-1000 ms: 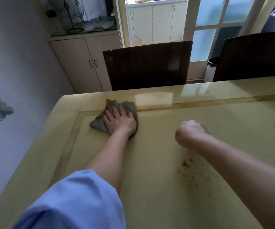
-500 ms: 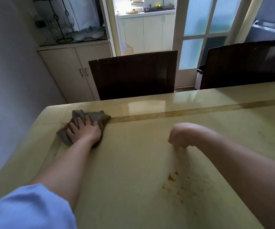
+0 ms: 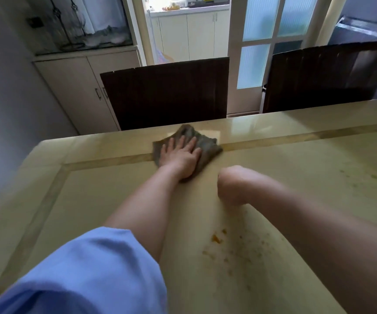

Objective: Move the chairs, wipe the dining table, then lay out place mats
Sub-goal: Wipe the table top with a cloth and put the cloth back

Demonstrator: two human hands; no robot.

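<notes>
Dining room in dim daylight, with a pale glossy surface (image 3: 92, 200) filling the lower view. Beyond its far edge, two dark chairs: left chair (image 3: 167, 94) at 12 o'clock, right chair (image 3: 328, 75) at 2 o'clock, both backs close to that edge, so judged not drawn clear on that side. Behind them, cream cabinet (image 3: 76, 87) at 10 o'clock and glazed door (image 3: 257, 41) at 1 o'clock. Grey cloth (image 3: 208, 143) spread on the surface at 12 o'clock, across the darker inlay band (image 3: 296, 137), directly before the left chair. Left grip (image 3: 179, 155) released and flat on the cloth, fingers straight and splayed, palm bearing down; probably so placed to load the whole cloth and keep it flat during the wipe. Blue sleeve (image 3: 87, 268) at 7 o'clock, arm stretched far forward. Right grip (image 3: 233, 184) clenched, nothing seen inside it, just at 4 o'clock of the cloth and apart from it; appears to rest on the surface, likely as a prop for the long lean, though contact blurred and not confirmed. Orange smears (image 3: 217, 237) and crumbs at 6 o'clock of the right grip, fainter specks towards 3 o'clock, all unwiped. Step in hand judged as wiping along the far band, with the soiled near area outstanding. No place mats in view. Possible fault: crumbs pushed about rather than gathered unless folded into the cloth.
</notes>
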